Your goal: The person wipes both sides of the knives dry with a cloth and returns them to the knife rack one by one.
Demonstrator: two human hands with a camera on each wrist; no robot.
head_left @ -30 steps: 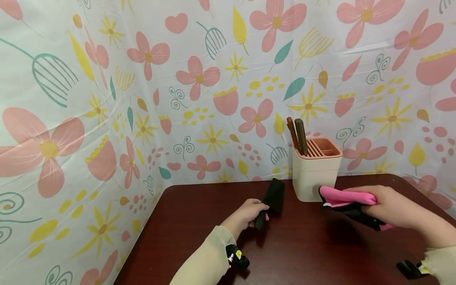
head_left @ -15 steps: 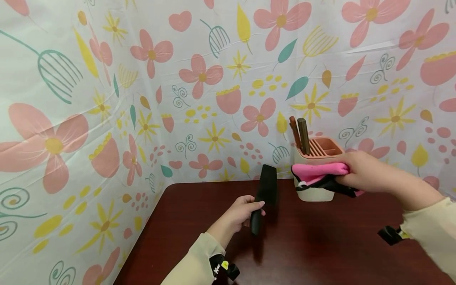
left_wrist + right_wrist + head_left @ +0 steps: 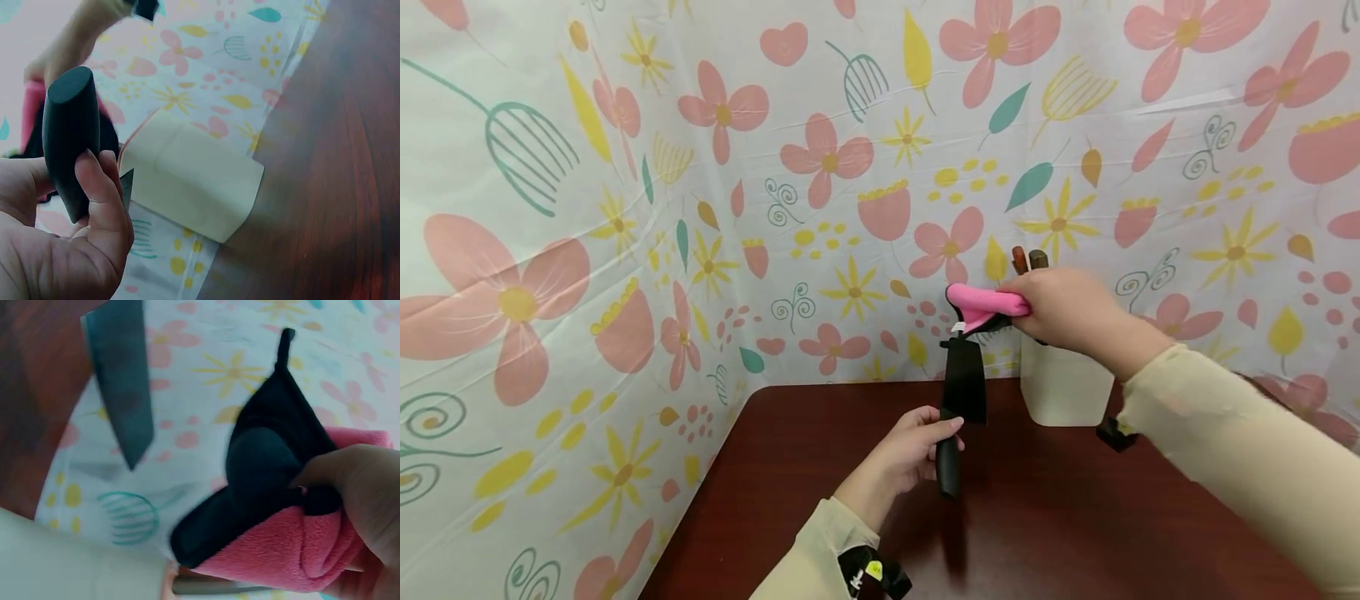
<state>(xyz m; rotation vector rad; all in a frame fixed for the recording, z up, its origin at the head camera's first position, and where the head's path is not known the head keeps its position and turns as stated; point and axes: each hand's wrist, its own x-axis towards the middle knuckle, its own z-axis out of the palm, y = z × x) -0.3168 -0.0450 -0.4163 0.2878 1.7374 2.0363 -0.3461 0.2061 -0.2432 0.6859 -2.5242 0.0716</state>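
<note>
My left hand [image 3: 917, 446] grips the black handle of a kitchen knife [image 3: 964, 383], raised over the table with its broad dark blade pointing up and away. In the left wrist view, the fingers curl round the knife handle [image 3: 72, 119]. My right hand [image 3: 1071, 312] holds a folded pink and black cloth [image 3: 988, 302] just above the far end of the blade. Seen from the right wrist, the cloth [image 3: 269, 544] is fuzzy pink outside with a dark side and black edging, and a gap separates it from the blade [image 3: 125, 387].
A cream knife block [image 3: 1063, 387] stands at the back of the dark red-brown table [image 3: 820, 500], its top mostly hidden behind my right hand. Two knife handles [image 3: 1038, 259] stick up from it. Flower-patterned fabric [image 3: 865, 250] hangs behind and to the left of the table.
My right hand has carried the cloth left and up, past the block to the blade's end. My left hand has turned the knife more upright and lifted it slightly.
</note>
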